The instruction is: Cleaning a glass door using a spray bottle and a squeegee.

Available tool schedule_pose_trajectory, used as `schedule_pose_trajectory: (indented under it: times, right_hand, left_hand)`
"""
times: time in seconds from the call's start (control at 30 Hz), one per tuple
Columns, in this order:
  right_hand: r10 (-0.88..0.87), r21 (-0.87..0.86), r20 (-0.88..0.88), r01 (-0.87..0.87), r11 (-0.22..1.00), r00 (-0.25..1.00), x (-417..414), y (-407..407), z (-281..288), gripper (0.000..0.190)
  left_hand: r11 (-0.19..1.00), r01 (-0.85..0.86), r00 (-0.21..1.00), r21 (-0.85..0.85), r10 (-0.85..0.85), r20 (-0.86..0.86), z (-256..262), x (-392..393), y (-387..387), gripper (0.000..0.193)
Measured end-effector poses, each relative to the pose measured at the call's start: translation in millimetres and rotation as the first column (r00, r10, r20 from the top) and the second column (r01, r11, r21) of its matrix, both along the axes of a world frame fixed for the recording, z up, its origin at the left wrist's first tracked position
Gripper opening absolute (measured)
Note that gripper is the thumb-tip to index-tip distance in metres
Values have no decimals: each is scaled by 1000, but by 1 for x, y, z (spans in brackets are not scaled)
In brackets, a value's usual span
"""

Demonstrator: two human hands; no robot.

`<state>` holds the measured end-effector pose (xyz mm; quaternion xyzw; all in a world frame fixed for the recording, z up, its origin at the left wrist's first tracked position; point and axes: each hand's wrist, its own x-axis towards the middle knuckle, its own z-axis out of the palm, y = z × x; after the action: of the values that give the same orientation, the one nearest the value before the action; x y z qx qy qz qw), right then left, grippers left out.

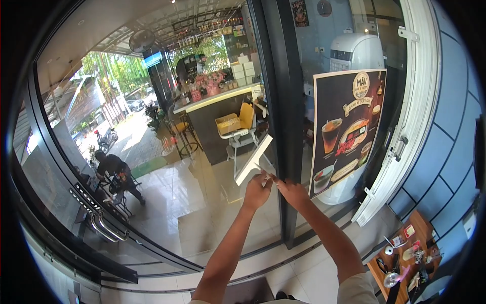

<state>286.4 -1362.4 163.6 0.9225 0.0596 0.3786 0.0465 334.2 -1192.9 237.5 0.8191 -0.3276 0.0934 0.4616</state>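
A white-bladed squeegee point(253, 160) is held up in front of the tall glass panel point(212, 197), its blade slanting from upper right to lower left. Its short handle runs down to where both hands meet. My left hand point(258, 193) has its fingers closed around the handle from the left. From the right, my right hand point(294, 193) grips the handle's lower end, fingertips close to those of the left. The fingers partly hide the handle. Whether the blade touches the glass cannot be told.
A dark metal door frame point(283, 114) stands just right of the hands. Beyond it hangs a drinks poster point(347, 129) bearing writing. Door handles point(108, 228) are at lower left. A cluttered wooden table point(379, 262) stands at lower right. Behind the glass, a person point(117, 171) bends over.
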Motion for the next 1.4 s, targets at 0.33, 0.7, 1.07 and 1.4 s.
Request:
schedule_pose_trajectory:
  times: [0.33,0.7,1.07,1.4]
  right_hand:
    - [92,419,-76,-52,907,993,8,30,-38,58]
    - [256,734,-104,-99,672,961,0,79,-68,62]
    - [277,856,9,-151,495,961,2,116,-96,68]
    - [410,1000,-15,5,27,912,-13,173,-82,68]
  left_hand:
    - [995,-41,996,87,34,89,-29,-2,3,47]
    - [988,-63,995,139,51,86,-57,-5,24,52]
    - [970,-50,990,237,17,140,-77,-6,39,61]
    - [989,-59,990,132,75,-118,-100,-16,92,54]
